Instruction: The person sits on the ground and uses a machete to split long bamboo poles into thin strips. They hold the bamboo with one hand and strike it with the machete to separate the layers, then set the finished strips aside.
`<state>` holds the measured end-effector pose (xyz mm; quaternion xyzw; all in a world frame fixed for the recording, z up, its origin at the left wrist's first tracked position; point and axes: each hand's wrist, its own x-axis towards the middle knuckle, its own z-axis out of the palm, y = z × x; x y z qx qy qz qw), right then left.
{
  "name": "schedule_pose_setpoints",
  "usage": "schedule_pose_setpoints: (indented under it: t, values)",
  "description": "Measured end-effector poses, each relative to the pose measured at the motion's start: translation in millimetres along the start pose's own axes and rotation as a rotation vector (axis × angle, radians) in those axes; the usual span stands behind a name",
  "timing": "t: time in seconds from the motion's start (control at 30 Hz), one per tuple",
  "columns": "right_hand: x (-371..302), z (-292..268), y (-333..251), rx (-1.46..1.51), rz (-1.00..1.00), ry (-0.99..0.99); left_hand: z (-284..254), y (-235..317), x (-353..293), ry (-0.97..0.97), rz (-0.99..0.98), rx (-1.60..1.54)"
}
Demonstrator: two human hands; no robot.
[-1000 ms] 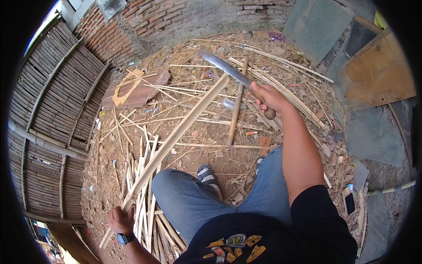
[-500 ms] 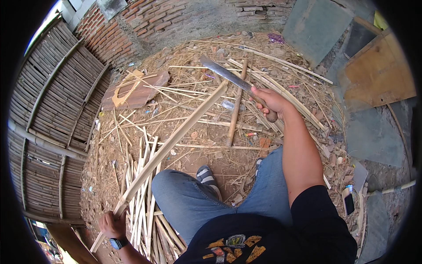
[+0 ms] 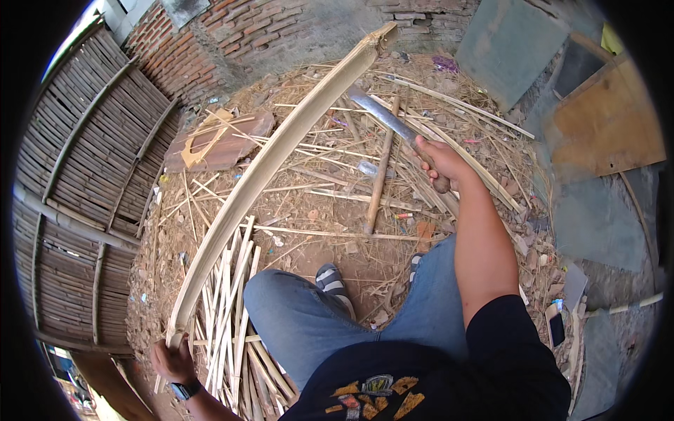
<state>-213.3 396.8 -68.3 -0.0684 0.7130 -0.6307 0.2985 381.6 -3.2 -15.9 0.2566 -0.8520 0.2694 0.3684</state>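
Low on the left, my left hand [image 3: 175, 359] is closed round the lower end of a long split bamboo piece [image 3: 261, 168]. The bamboo slants up and away to the right, its hollow inner face showing and its far end raised before the brick wall. My right hand [image 3: 442, 163] grips the wooden handle of a machete [image 3: 385, 114]. Its blade points up and left, the tip close to the bamboo; I cannot tell whether they touch. Below the blade a round wooden stick [image 3: 381, 168] lies on the ground.
A pile of thin bamboo strips [image 3: 228, 302] lies beside my left knee. More strips litter the ground ahead. A bamboo slat wall [image 3: 84, 175] stands at left, a brick wall [image 3: 246, 28] at the back. Flat sheets [image 3: 512, 52] lean at right, near a phone [image 3: 557, 328].
The bamboo's far end has swung up and away, and its hollow face shows wider now. The machete has shifted slightly right and down. Both hands keep their hold.
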Motion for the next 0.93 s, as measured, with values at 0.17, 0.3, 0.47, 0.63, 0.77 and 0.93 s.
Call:
schedule_pose_setpoints:
  t: [0.17, 0.3, 0.47, 0.63, 0.77, 0.93]
  values:
    - [-5.1, -4.2, -11.1, 0.289, -0.196, 0.137, -3.7, 7.6, 6.3, -0.026, 0.001, 0.056]
    - [-25.1, -5.6, -23.1, 0.316, -0.267, 0.02, -1.9, 14.6, 10.9, -0.095, 0.072, 0.093]
    - [-26.8, 2.5, -23.8, 0.077, -0.151, -0.066, 3.3, 20.7, 15.7, -0.074, 0.141, 0.106]
    - [-26.9, 11.3, -21.3, -0.085, -0.061, -0.099, 5.4, 17.5, 14.3, -0.053, 0.157, 0.124]
    - [-21.6, 8.0, -16.0, -0.089, -0.046, -0.148, 1.2, 19.8, 13.2, -0.087, 0.136, 0.153]
    - [-17.8, 7.4, -17.4, -0.08, -0.046, -0.213, 6.0, 14.0, 7.4, -0.078, 0.123, 0.147]
